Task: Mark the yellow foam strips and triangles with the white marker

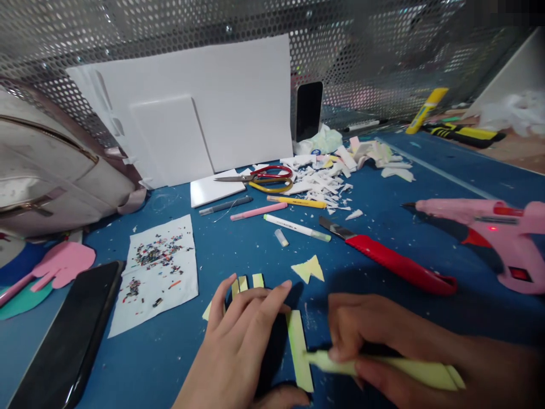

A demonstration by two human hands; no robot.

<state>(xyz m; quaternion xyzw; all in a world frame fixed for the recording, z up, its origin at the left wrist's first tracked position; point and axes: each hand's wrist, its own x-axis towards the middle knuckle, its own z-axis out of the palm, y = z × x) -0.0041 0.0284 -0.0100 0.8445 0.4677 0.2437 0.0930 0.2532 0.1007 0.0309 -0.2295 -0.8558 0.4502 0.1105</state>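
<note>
A pale green-yellow strip [300, 351] lies flat on the blue table. My right hand [383, 335] is closed around a light yellow-green marker [400, 366], and the marker's tip touches the strip's right edge. My left hand [242, 335] rests open beside the strip, fingers spread, thumb by its near end and a fingertip by its far end. Under and beyond the left fingers, more short pale strips [258, 280] stick out, partly covered. A notched, pale yellow piece [309, 269] lies just beyond the hands.
Beyond the hands lie a red-handled utility knife [395, 264], several pens [296, 227], scissors [264, 179] and white scraps [319, 182]. A pink glue gun [494, 227], its light lit, is at right. Left are a paper with tiny beads [159, 267] and a phone [68, 341].
</note>
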